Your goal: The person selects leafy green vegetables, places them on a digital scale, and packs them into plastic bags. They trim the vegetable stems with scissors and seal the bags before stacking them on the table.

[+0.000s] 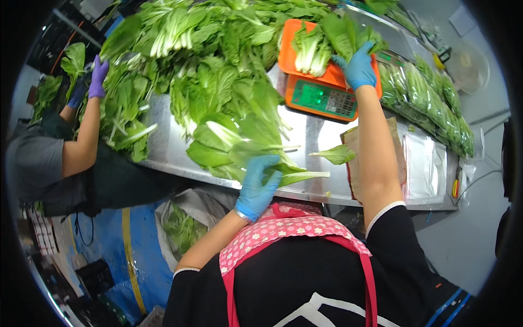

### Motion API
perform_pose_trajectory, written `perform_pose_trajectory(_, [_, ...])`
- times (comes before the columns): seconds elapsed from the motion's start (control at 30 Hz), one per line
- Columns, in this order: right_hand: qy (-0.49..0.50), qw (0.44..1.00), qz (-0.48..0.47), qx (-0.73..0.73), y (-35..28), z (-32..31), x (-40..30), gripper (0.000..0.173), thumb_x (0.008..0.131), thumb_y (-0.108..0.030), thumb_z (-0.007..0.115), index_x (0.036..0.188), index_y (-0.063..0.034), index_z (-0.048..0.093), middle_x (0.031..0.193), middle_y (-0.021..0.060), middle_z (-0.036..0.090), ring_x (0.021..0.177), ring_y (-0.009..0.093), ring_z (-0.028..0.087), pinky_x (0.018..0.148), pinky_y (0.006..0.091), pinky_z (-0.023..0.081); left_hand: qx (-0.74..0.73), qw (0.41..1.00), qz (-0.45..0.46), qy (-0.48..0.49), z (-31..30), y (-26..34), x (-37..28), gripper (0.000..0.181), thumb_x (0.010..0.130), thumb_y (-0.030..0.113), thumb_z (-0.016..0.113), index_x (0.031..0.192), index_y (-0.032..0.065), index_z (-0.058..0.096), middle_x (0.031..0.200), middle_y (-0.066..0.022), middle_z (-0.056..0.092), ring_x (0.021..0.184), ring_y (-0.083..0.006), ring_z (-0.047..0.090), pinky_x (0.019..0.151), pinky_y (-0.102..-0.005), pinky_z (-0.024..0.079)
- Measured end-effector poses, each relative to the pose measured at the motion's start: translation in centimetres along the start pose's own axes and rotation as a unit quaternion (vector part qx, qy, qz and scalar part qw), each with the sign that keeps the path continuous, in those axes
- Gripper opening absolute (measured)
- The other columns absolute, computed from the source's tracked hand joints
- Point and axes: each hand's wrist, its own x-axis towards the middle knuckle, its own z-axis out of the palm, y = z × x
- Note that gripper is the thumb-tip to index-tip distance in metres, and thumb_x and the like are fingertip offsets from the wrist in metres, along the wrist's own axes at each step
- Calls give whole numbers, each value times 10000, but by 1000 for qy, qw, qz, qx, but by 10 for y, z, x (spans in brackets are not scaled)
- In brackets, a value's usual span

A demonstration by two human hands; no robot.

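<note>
My right hand (359,67), in a blue glove, grips a bunch of leafy greens (341,34) over the orange tray of a digital scale (289,45). Another bunch with pale stems (312,53) lies in that tray, left of my fingers. The scale's green display (312,96) is lit. Near the table's front edge, my blue-gloved left hand (259,188) curls at loose green leaves (220,151), a little blurred. A leaf with a long pale stem (306,176) pokes out to its right. Whether the left fingers are closed on a leaf is unclear.
A large heap of greens (212,36) covers the back of the metal table (163,143). Bagged greens (425,94), clear plastic bags (425,167) and a brown cloth (355,163) are at right. At left a co-worker's purple-gloved hand (98,77) is raised. Below stands a lined bin (163,241).
</note>
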Motion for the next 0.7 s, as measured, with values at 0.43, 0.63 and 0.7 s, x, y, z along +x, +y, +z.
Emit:
perform_pose_trajectory(0.43, [-235,908,-328,110,10,60,-180,616,720,-297,748,1267,-100,544,990,156,617,915,319,592,796,416,460,-67,979,-154,112,-21,-59,-33,309,828,54,634,1135,47,598,948,-57,573,820,-138,560,747,-272,473])
perform_pose_trajectory(0.63, [-147,906,-363,162,33,70,-222,250,782,-213,681,1018,-130,686,852,94,627,766,268,575,704,376,423,-18,987,-96,125,-23,-60,-14,244,879,56,616,1118,42,565,955,-10,577,820,-66,509,733,-204,450])
perform_pose_trajectory(0.7, [-144,890,-408,142,35,55,-230,168,799,-213,668,947,-146,709,857,77,642,755,256,578,706,368,414,-41,983,-118,133,-28,-63,-15,223,869,60,617,1084,36,564,964,-29,575,839,-94,521,758,-235,453])
